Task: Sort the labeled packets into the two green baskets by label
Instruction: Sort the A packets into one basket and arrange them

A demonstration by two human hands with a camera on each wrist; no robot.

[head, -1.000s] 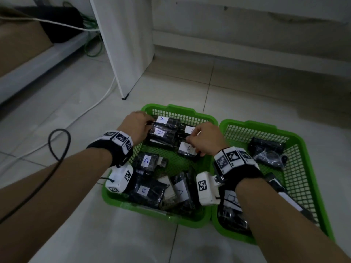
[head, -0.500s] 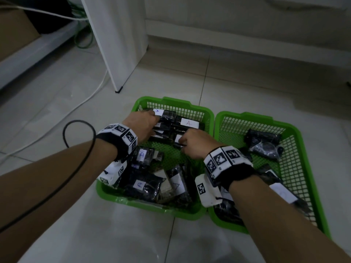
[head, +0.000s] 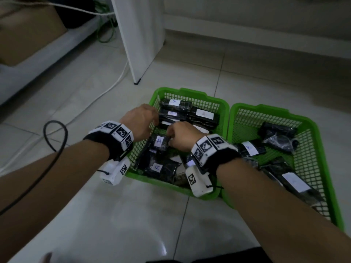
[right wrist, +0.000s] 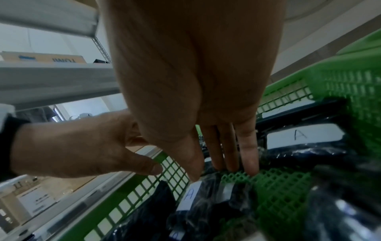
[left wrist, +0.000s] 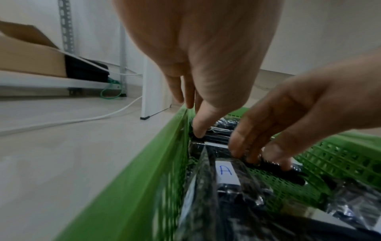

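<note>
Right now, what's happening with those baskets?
A person is sorting packets. Both hands, the left hand and the right hand, reach into the left basket, fingers down among packets labelled A. The right basket holds a few packets, one labelled B. Whether either hand grips anything is unclear.

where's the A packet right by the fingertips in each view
head: A packet mid-frame in the left basket, just left of the right hand.
left wrist: lower centre, below both hands' fingertips.
right wrist: bottom centre, under the thumb tip.
Shared landmark: the basket's green mesh.
</note>
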